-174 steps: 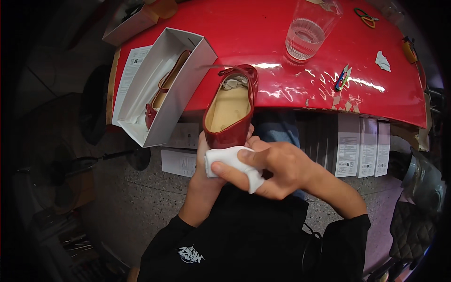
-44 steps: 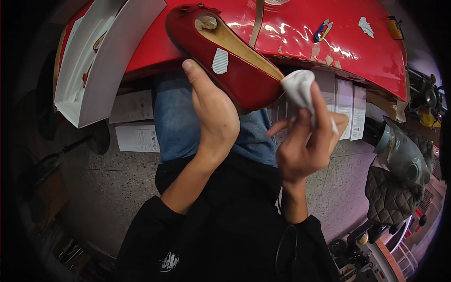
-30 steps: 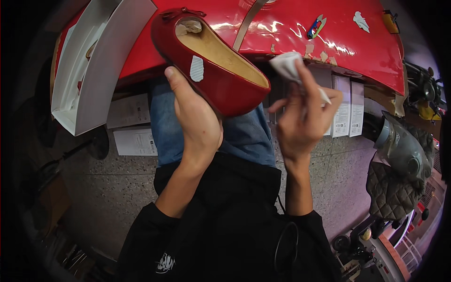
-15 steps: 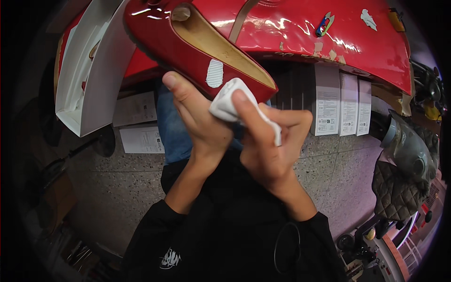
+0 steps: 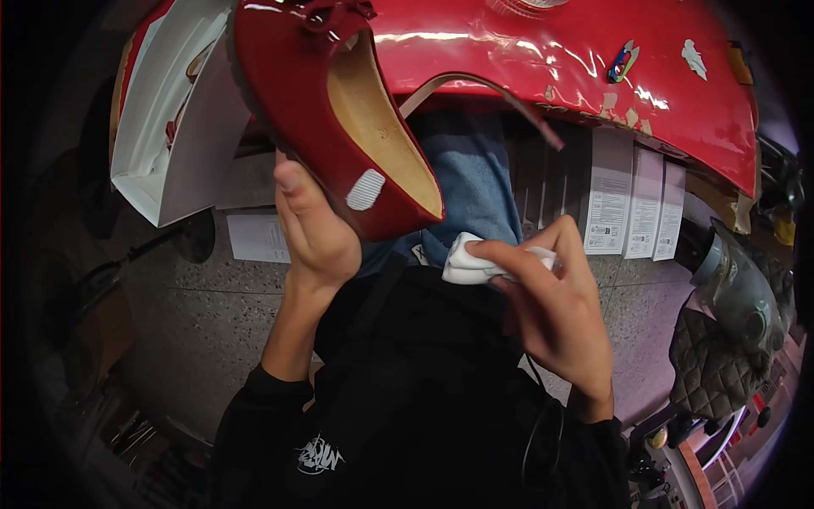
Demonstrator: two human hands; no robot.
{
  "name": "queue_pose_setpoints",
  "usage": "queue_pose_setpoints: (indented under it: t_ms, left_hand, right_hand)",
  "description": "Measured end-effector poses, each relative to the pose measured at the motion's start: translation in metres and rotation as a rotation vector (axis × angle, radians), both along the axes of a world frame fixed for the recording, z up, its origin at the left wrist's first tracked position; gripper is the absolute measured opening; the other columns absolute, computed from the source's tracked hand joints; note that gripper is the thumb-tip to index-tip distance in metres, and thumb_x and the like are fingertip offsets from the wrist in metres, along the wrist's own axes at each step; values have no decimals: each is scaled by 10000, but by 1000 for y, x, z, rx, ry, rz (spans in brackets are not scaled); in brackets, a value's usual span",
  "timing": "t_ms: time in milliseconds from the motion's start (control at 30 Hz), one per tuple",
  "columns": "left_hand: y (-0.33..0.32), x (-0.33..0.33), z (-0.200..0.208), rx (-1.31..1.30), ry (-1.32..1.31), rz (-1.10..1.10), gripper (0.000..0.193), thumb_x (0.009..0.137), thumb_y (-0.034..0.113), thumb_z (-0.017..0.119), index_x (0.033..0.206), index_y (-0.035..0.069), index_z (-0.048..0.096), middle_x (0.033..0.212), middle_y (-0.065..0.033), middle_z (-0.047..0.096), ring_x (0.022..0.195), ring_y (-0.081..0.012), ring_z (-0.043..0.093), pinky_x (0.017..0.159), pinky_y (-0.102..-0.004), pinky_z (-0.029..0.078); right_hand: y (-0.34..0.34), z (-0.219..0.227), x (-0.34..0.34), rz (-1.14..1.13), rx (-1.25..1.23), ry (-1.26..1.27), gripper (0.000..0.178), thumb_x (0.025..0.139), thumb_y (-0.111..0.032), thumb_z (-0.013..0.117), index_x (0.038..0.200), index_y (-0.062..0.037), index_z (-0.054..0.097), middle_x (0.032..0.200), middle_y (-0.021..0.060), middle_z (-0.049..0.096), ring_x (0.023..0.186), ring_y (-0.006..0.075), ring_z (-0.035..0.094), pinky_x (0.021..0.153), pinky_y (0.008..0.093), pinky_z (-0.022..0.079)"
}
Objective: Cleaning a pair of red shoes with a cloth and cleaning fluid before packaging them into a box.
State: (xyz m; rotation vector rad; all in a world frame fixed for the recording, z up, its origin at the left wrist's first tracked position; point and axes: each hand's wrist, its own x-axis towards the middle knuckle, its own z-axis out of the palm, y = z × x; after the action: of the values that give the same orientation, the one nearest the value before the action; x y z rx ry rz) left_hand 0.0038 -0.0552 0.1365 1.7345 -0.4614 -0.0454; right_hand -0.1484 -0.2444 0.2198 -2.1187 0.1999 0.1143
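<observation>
A shiny dark red flat shoe (image 5: 292, 110) with a bow and tan insole is held up by my left hand (image 5: 318, 229). The thumb shows at its left side, while the other fingers are hidden beneath the shoe. On its near side wall, close to the heel, sits a small white ribbed patch (image 5: 365, 190). My right hand (image 5: 551, 297) pinches a folded white cloth (image 5: 475, 261) between thumb and fingers. The cloth is apart from the shoe, to the right of and below the heel.
Across the back runs a glossy red table cover (image 5: 475, 51), torn along its front edge, bearing thread snips (image 5: 623, 63) and a white scrap (image 5: 694, 58). A brown strap (image 5: 509, 97) hangs over that edge. An open white box (image 5: 191, 119) stands left; white boxes (image 5: 644, 204) stand under the table.
My right hand has drawn the cloth away from the shoe's heel, down and to the right. The shoe has turned, its heel swinging down and left with my left hand.
</observation>
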Motion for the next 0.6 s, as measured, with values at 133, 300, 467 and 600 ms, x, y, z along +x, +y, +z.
queue_pose_setpoints:
  t_ms: [133, 300, 467, 600]
  left_hand:
    - [19, 2, 18, -13, 269, -193, 738, 1122, 515, 137, 1388, -66, 505, 1259, -154, 641, 1139, -204, 633, 1017, -336, 482]
    - [30, 11, 28, -178, 455, -215, 712, 1125, 515, 182, 1433, -50, 486, 1351, -178, 616, 1211, -220, 627, 1054, -355, 485]
    - [44, 11, 27, -156, 603, -254, 699, 1127, 514, 205, 1451, -41, 477, 1345, -168, 624, 1202, -214, 635, 1047, -359, 503]
    - [55, 9, 24, -219, 733, -264, 702, 1127, 513, 204, 1455, -43, 478, 1336, -160, 632, 1211, -210, 628, 1053, -342, 494]
  right_hand:
    - [8, -5, 37, -85, 52, -285, 493, 862, 155, 649, 1296, -76, 692, 1044, 114, 482, 823, 183, 573, 627, 290, 491]
    - [16, -46, 49, 86, -32, -328, 535, 880, 147, 613, 1356, -90, 664, 1035, 100, 461, 737, 156, 576, 573, 279, 506]
    - [7, -30, 18, 290, 813, -36, 386, 911, 146, 561, 1244, 25, 714, 1055, 118, 468, 604, 116, 606, 476, 234, 531]
    - [-23, -30, 49, 164, 884, -293, 239, 919, 77, 539, 1132, 82, 647, 1162, 248, 481, 567, 125, 572, 422, 232, 551]
